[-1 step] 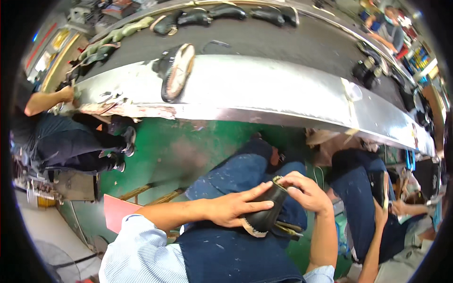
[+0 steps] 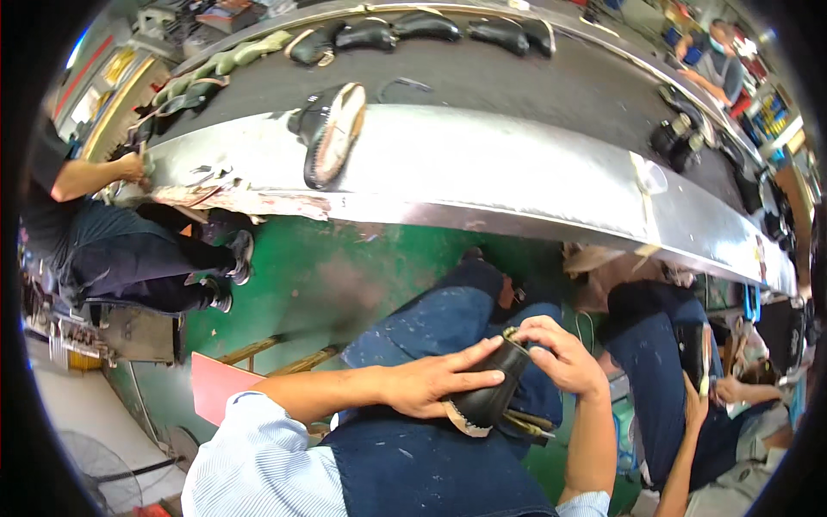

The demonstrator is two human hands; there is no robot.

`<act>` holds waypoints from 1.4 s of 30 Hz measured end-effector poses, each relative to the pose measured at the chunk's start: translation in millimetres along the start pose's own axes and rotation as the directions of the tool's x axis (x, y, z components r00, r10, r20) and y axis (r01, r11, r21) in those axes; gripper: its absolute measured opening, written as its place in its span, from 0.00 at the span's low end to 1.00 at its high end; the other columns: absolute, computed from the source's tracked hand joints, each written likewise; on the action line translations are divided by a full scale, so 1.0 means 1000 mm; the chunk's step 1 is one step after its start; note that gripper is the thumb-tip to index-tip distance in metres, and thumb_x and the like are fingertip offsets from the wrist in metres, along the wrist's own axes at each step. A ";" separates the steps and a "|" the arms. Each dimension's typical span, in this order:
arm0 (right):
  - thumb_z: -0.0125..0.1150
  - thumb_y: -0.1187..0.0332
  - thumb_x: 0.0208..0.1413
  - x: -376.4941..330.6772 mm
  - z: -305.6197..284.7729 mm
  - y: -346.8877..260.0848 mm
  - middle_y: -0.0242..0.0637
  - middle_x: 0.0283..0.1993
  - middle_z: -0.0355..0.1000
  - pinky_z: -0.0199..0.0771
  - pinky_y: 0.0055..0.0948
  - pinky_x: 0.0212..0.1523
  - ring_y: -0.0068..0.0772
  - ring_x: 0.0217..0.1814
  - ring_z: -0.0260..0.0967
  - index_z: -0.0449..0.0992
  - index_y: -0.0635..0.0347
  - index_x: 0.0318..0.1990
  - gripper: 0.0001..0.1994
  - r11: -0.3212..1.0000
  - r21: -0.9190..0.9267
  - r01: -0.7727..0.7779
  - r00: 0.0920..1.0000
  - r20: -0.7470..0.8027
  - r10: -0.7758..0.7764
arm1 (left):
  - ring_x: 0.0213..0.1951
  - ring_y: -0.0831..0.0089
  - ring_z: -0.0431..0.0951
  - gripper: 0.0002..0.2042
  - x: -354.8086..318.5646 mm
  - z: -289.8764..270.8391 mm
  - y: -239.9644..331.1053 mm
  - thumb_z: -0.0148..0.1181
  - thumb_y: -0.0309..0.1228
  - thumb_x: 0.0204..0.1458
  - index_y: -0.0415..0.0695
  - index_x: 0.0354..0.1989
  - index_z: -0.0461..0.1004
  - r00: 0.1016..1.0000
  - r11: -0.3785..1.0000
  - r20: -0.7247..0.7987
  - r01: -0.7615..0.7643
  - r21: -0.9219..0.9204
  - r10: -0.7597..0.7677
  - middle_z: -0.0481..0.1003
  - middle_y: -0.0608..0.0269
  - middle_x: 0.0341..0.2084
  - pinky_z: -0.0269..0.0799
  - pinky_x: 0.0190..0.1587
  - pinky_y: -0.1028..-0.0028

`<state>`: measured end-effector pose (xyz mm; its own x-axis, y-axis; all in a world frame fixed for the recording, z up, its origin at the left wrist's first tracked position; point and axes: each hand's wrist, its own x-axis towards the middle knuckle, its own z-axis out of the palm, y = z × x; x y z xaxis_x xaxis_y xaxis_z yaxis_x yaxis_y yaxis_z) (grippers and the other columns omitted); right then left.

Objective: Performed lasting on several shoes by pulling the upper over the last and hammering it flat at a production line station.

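A black leather shoe upper (image 2: 487,398), apparently stretched over a form, rests on my lap. Its pale, ragged lining edge points toward me. My left hand (image 2: 426,384) lies across its side and grips it, with the index and middle fingers extended over the leather. At the far end, my right hand (image 2: 564,360) has its fingers curled and pinched beside a small yellowish piece (image 2: 510,333). What those fingertips hold is hidden. Partly under the shoe, a slim tool (image 2: 527,422) with a metal tip lies on my thigh.
A metal-edged bench (image 2: 491,146) crosses ahead, carrying an upturned shoe (image 2: 334,136) and a row of black shoes (image 2: 426,26). One co-worker (image 2: 146,241) sits at left; another's hand (image 2: 694,388) holds a shoe at right. A pink board (image 2: 222,388) is beside my left arm.
The whole view has shifted slightly, so the bench and shoes appear a little lower and farther right. Both my hands keep nearly the same place on the shoe.
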<state>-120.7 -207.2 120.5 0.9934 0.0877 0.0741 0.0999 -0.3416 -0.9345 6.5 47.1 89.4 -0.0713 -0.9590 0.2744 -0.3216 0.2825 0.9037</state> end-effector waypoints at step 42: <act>0.39 0.40 0.66 0.010 0.101 0.199 0.38 0.56 0.69 0.65 0.28 0.57 0.31 0.55 0.66 0.68 0.63 0.60 0.33 0.430 0.884 -0.183 0.444 -0.316 0.839 | 0.38 0.65 0.79 0.29 0.105 0.047 -0.174 0.40 0.62 0.61 0.48 0.46 0.74 0.448 -0.137 0.216 0.203 -0.969 -0.868 0.78 0.58 0.38 0.76 0.43 0.63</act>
<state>-96.5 -179.8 -100.0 0.5423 -0.5433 -0.6409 -0.1887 0.6646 -0.7230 10.8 -104.3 -54.5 0.0427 -0.6797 -0.7323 0.9449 -0.2106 0.2506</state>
